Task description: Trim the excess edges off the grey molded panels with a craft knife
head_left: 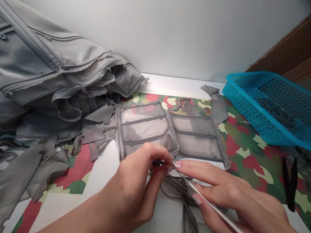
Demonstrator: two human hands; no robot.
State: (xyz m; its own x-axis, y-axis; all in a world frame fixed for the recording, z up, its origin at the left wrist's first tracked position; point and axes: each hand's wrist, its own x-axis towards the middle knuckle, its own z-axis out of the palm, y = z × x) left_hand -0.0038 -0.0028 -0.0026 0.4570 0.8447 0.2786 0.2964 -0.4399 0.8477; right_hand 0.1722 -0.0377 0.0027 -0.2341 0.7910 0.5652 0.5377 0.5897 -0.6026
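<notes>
Thumb and forefinger of my left hand [143,181] are pinched on a small dark grey rubber piece [159,161]. My right hand [225,191] grips a thin white stick-like tool [213,206], whose tip meets the left fingertips. Below the hands hang thin grey strips [178,187], partly hidden by the fingers. Just beyond lies a grey moulded sheet [143,126] with framed panels, and to its right a second panelled sheet [196,136].
A large pile of grey moulded sheets [65,68] fills the left. Loose grey scraps [97,132] lie beside it. At the right are a blue basket [252,113] with grey pieces inside and black tweezers or snips [290,184]. A camouflage-patterned cloth [245,158] covers the table.
</notes>
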